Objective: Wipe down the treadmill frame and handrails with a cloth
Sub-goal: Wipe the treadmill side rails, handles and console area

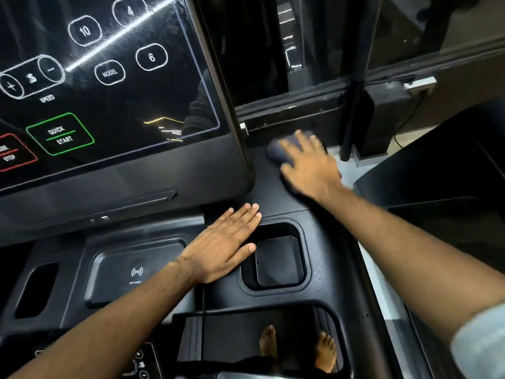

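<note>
The treadmill console screen shows 10, 4, 6, MODEL, SPEED under plus and minus signs, QUICK START in a green frame and STOP in a red one.

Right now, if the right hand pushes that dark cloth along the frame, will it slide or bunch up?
The cloth looks soft and wadded under the right hand, so probably floppy and light. On the smooth matt frame it should slide, likely bunching unless pressed flat.

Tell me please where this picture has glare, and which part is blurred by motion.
Head view: a bright streak of glare crosses the console screen diagonally; the right hand and the dark cloth under it are smeared by motion; the left hand is sharp.
</note>
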Action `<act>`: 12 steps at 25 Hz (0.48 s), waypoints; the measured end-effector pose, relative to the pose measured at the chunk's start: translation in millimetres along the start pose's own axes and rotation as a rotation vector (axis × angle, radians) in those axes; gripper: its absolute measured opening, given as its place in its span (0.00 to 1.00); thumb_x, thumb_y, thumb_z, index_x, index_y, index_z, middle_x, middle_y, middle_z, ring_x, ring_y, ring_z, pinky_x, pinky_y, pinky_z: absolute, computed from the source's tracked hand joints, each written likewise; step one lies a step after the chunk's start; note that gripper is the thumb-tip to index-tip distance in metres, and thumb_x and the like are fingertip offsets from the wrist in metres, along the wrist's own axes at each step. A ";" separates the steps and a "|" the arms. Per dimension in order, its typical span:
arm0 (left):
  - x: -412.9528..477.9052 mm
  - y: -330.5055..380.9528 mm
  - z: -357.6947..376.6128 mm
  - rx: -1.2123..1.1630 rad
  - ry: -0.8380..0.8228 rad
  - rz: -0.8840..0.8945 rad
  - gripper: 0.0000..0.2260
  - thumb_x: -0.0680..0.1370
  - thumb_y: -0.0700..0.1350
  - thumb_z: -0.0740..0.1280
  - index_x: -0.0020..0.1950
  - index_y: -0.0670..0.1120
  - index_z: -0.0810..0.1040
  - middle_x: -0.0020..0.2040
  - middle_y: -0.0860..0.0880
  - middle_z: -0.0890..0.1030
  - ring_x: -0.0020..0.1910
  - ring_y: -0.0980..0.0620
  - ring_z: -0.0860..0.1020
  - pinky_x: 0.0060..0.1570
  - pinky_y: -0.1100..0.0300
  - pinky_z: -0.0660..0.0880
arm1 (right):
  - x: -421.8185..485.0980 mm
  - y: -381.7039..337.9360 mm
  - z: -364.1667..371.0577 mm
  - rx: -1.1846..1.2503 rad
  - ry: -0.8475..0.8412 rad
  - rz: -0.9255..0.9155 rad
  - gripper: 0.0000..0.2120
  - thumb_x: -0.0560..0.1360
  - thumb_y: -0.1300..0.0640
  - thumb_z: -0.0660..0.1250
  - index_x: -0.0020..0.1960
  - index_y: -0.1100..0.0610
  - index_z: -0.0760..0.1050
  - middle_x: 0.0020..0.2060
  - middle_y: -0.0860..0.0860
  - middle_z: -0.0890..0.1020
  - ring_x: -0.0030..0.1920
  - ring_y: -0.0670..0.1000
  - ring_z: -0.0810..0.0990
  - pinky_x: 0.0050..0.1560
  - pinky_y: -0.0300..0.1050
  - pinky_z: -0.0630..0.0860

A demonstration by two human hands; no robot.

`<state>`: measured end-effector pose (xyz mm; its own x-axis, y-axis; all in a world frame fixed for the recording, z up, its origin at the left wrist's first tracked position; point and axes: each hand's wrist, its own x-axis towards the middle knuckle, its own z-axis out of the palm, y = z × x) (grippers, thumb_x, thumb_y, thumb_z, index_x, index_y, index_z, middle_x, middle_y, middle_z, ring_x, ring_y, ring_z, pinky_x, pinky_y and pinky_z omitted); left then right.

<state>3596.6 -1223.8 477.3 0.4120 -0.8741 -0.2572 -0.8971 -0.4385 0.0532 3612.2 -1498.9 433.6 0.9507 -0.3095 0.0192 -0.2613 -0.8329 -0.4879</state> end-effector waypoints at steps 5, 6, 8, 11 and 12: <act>1.4 2.2 -1.5 0.004 -0.013 -0.013 0.28 0.82 0.58 0.43 0.80 0.48 0.43 0.80 0.51 0.42 0.77 0.58 0.36 0.76 0.56 0.39 | -32.6 -29.7 9.0 0.029 0.071 0.187 0.32 0.78 0.43 0.56 0.80 0.43 0.54 0.81 0.57 0.52 0.79 0.64 0.52 0.73 0.66 0.58; 2.2 1.8 -0.8 0.009 -0.012 -0.009 0.28 0.83 0.58 0.44 0.80 0.48 0.43 0.80 0.51 0.41 0.77 0.58 0.36 0.76 0.56 0.38 | -38.6 -28.1 8.1 0.010 0.053 0.074 0.31 0.77 0.42 0.55 0.80 0.42 0.55 0.81 0.56 0.53 0.79 0.63 0.53 0.74 0.66 0.59; 3.6 2.2 -0.3 0.005 -0.007 0.006 0.28 0.83 0.58 0.45 0.80 0.48 0.43 0.80 0.51 0.42 0.77 0.59 0.36 0.76 0.56 0.39 | -8.7 8.6 -2.1 0.104 0.037 0.182 0.31 0.77 0.42 0.54 0.80 0.42 0.55 0.80 0.56 0.56 0.78 0.64 0.59 0.73 0.64 0.63; 5.6 3.9 -0.7 -0.004 0.002 0.013 0.28 0.83 0.58 0.45 0.80 0.48 0.45 0.80 0.51 0.43 0.77 0.58 0.37 0.76 0.56 0.39 | -17.6 -4.8 -7.3 0.136 0.050 0.422 0.33 0.77 0.43 0.55 0.81 0.44 0.51 0.80 0.60 0.54 0.77 0.66 0.58 0.72 0.65 0.63; 6.0 6.0 -0.5 -0.001 0.002 0.015 0.28 0.83 0.58 0.44 0.80 0.48 0.46 0.80 0.51 0.43 0.78 0.58 0.38 0.76 0.56 0.39 | -38.0 -22.2 5.3 0.065 0.077 0.306 0.33 0.78 0.43 0.55 0.81 0.43 0.50 0.81 0.59 0.51 0.78 0.65 0.54 0.71 0.66 0.62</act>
<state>3593.7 -1231.7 476.5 0.3987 -0.8812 -0.2542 -0.9031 -0.4254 0.0582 3582.7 -1466.3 439.0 0.8135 -0.5771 -0.0719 -0.5194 -0.6654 -0.5362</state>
